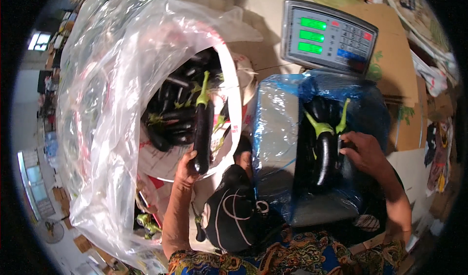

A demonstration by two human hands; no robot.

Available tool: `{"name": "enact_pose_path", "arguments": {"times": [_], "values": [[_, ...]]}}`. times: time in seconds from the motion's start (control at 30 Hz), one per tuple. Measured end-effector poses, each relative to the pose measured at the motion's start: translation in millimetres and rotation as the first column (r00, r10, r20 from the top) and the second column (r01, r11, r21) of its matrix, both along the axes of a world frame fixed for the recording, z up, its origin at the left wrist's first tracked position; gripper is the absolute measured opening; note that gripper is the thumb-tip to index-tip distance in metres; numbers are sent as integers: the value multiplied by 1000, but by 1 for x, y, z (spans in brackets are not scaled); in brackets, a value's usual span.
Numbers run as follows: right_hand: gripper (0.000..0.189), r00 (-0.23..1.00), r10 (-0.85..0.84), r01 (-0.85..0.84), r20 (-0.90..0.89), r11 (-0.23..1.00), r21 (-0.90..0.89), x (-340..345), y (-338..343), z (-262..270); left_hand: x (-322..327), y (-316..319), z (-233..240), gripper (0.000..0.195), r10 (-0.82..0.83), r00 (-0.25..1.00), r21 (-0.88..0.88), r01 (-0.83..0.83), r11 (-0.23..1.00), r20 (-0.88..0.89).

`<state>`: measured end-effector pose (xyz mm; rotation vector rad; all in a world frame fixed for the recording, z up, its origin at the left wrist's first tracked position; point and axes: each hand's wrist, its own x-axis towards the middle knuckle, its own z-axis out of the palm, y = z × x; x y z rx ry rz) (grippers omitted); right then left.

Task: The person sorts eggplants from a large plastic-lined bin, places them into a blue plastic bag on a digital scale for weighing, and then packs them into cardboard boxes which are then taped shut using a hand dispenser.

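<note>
My left hand (187, 165) grips the lower end of a long dark eggplant (203, 136), its green stem pointing away from me. That eggplant is above the rim of a round container (233, 92) lined with clear plastic film. Inside lie several more eggplants (179, 114), partly in shadow. My right hand (360, 152) has its fingertips on a second eggplant (340, 154), just below its green cap; its far side is hidden. Beside it a glossy eggplant (324, 158) lies with others in a box (276, 128) lined with blue plastic film.
Behind the box stands an electronic scale display (329, 37) with lit green readouts and a keypad. Cardboard (395, 55) lies to the right. Clear plastic sheeting (109, 110) bulges over the container's left side. A loose eggplant (199, 229) is on the floor near my left leg.
</note>
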<state>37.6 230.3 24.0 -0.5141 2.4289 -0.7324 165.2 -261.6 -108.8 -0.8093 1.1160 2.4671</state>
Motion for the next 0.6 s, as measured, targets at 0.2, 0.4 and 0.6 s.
{"name": "enact_pose_path", "arguments": {"times": [0.2, 0.4, 0.6], "values": [[34, 997, -10, 1, -80, 993, -115, 1, -25, -6, 11, 12, 16, 64, -1, 997, -51, -3, 999, -76], [48, 995, -74, 66, -72, 991, -113, 4, -29, -21, -3, 5, 14, 67, -39, 999, -218, 32, 975, -31], [68, 991, -107, 106, 80, 994, 18, 3, -43, -20, -13, -16, -7, 75, -171, 979, -567, 203, 799, 109]]}}
